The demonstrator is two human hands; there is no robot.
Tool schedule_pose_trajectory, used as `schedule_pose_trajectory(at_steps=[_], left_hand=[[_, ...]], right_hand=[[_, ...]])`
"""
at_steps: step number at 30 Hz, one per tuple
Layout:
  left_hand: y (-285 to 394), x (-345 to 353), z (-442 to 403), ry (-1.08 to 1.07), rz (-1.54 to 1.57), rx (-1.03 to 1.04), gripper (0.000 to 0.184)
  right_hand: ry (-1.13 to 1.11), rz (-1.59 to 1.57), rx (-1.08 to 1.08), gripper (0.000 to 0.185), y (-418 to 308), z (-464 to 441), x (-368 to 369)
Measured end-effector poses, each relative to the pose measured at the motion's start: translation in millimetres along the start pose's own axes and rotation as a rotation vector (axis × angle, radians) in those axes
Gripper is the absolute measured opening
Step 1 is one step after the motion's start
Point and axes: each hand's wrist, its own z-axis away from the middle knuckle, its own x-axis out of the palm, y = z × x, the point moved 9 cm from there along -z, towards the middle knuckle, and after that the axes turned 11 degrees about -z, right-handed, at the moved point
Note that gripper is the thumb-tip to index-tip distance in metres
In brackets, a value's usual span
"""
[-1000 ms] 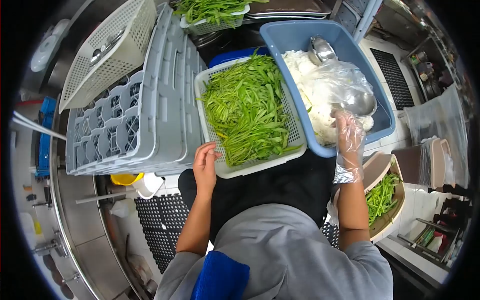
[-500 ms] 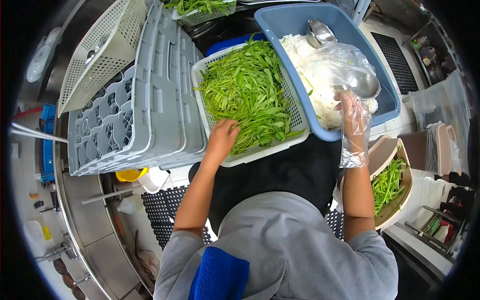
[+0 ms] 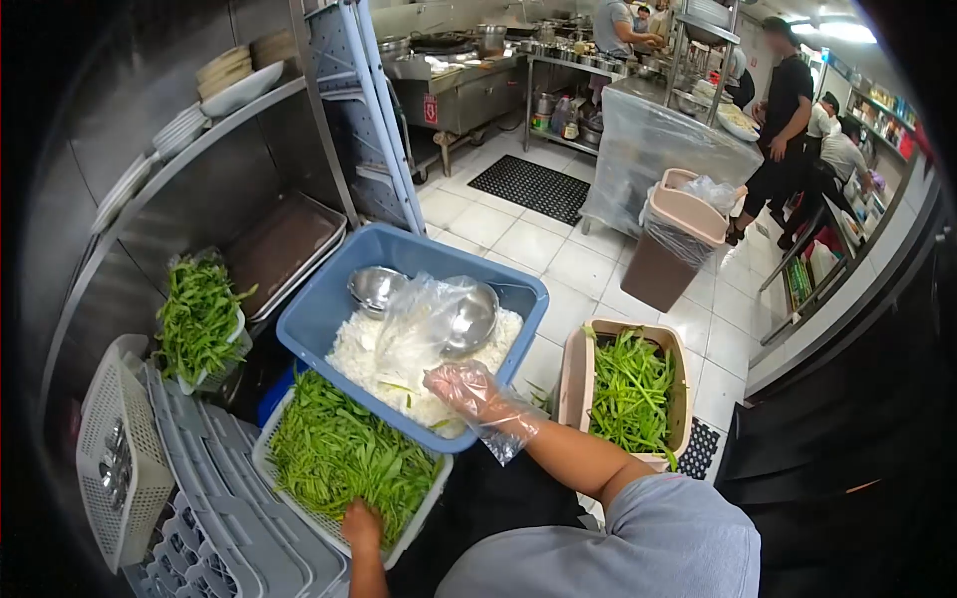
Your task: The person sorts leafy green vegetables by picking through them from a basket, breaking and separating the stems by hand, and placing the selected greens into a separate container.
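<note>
My left hand (image 3: 362,524) is at the near edge of a white perforated basket (image 3: 435,495) heaped with leafy green vegetables (image 3: 344,448). Its fingertips are lost among the stems. My right hand (image 3: 466,391), in a clear plastic glove, is over the near right side of a blue tub (image 3: 299,324); its fingers are curled, and anything inside them is hidden. White rice-like food (image 3: 359,344) fills the tub's bottom. On it lie two metal bowls, one at the left (image 3: 377,289) and one at the right (image 3: 473,317), with a clear plastic bag (image 3: 424,309) between them.
A beige bin (image 3: 682,399) with green stems stands right of the tub. Stacked grey racks (image 3: 214,478) and a white basket of cutlery (image 3: 100,448) are at left. Beyond are a ladder (image 3: 384,120), a brown bin (image 3: 663,261) and a person in black (image 3: 788,100).
The view has tilted up and turned, bringing the kitchen and other people into sight. My left hand remains at the greens; my right hand remains by the tub's near side, its fingers curled.
</note>
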Motion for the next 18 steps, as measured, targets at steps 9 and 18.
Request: schedule_pose_trajectory(at_steps=[9,18], left_hand=[[17,1,-5,0.128,-0.192,0.063,0.029],[5,-19,4,0.132,0.173,0.046,0.02]], right_hand=[[0.032,0.562,-0.427,0.02,-1,9,10],[0.152,0.62,-0.605,0.02,-12,21,14]])
